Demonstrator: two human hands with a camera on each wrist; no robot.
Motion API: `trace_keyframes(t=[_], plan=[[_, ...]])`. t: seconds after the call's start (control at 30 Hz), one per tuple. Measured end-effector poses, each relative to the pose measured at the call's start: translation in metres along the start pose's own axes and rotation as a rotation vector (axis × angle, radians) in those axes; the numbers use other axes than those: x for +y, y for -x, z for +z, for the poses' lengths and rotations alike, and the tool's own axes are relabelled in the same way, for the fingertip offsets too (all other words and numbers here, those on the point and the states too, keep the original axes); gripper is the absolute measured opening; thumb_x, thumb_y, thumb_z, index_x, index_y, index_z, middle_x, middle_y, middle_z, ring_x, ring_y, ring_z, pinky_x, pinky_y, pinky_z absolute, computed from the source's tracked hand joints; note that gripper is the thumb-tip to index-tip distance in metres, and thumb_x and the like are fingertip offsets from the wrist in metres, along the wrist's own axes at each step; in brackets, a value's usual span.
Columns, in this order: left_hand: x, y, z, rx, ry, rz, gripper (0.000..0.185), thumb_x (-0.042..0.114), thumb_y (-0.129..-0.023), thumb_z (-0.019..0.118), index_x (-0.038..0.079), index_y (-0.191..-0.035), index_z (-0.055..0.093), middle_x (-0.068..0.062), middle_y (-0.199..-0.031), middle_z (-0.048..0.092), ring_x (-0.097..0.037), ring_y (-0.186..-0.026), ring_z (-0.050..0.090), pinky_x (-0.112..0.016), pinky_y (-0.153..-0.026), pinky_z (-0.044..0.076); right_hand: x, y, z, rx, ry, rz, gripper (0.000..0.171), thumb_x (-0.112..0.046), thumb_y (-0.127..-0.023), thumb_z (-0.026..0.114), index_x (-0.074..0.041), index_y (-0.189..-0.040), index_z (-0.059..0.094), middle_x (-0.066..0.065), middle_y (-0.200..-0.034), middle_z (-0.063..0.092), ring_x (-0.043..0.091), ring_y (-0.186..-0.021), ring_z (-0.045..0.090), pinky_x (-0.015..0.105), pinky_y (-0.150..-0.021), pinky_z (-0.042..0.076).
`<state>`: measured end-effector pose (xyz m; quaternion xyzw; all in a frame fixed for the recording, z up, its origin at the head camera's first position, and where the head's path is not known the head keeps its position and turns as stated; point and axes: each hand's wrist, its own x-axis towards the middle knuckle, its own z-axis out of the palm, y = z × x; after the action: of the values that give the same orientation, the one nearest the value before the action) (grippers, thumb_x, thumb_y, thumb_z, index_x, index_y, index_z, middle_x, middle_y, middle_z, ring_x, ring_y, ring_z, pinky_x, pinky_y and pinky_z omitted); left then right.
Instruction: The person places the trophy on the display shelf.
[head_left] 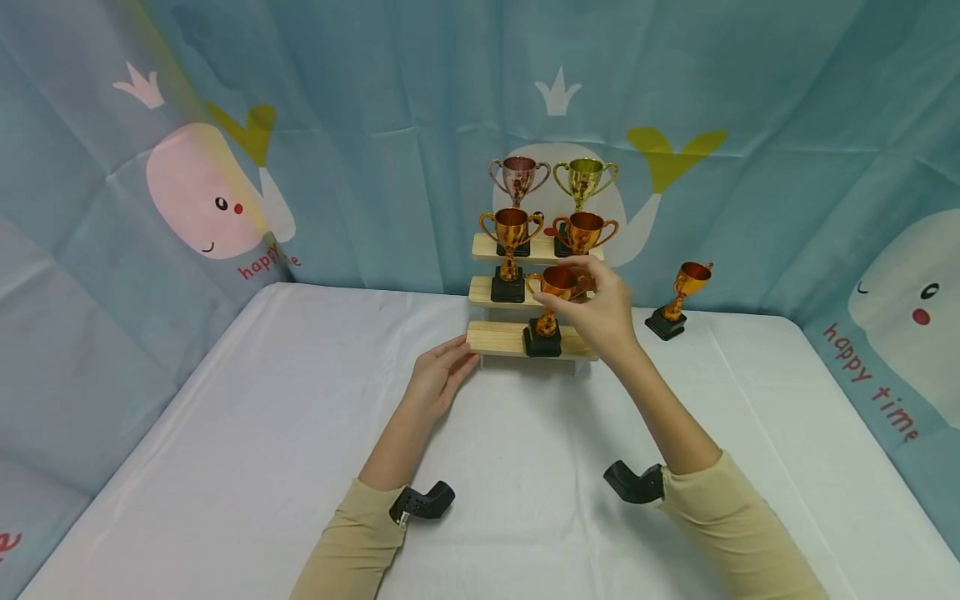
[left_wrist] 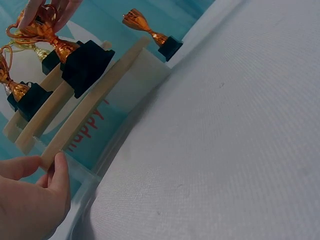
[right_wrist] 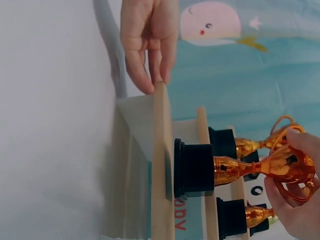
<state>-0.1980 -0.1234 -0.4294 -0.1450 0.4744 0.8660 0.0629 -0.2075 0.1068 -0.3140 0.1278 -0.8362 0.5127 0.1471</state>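
My right hand grips the cup of a small copper-orange trophy by its sides near the handles. The trophy is upright, its black base right at the lowest board of a three-step wooden display stand. At that board's left end, my left hand pinches the wood between thumb and fingers, as the left wrist view shows. On the middle step are two orange trophies, the left one in plain sight and the right one partly hidden by my right hand. A rose-coloured trophy and a gold trophy occupy the top step.
Another orange trophy stands on the white-covered table to the right of the stand. Behind the stand hangs a blue curtain with cartoon prints. Clear supports hold up the wooden boards.
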Motion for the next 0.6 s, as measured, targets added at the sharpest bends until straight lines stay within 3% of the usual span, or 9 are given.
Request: trace_keyframes(t=[0.17, 0.4, 0.6], plan=[[0.000, 0.000, 0.001, 0.006, 0.000, -0.007, 0.045, -0.002, -0.108, 0.055, -0.011, -0.151, 0.047, -0.025, -0.153, 0.046, -0.031, -0.136, 0.053, -0.025, -0.107, 0.058, -0.002, -0.001, 0.007, -0.001, 0.000, -0.004, 0.054, -0.014, -0.088, 0.089, 0.000, -0.133, 0.064, 0.018, -0.125, 0.067, 0.031, -0.110, 0.065, 0.012, -0.074, 0.054], [0.001, 0.001, 0.000, -0.001, 0.001, -0.003, 0.045, -0.003, -0.108, 0.054, -0.011, -0.152, 0.046, -0.025, -0.154, 0.045, -0.031, -0.138, 0.052, -0.025, -0.107, 0.058, -0.006, -0.004, 0.017, 0.007, 0.007, -0.012, 0.055, -0.017, -0.087, 0.090, -0.001, -0.132, 0.063, 0.018, -0.127, 0.067, 0.031, -0.116, 0.061, 0.030, -0.081, 0.056], [0.000, 0.000, 0.000, 0.000, 0.010, -0.006, 0.045, -0.003, -0.108, 0.053, -0.011, -0.151, 0.046, -0.025, -0.154, 0.045, -0.031, -0.139, 0.052, -0.024, -0.106, 0.059, -0.009, -0.006, 0.025, 0.009, -0.001, -0.005, 0.054, -0.017, -0.086, 0.091, -0.002, -0.131, 0.063, 0.017, -0.127, 0.067, 0.030, -0.119, 0.059, 0.031, -0.081, 0.056]])
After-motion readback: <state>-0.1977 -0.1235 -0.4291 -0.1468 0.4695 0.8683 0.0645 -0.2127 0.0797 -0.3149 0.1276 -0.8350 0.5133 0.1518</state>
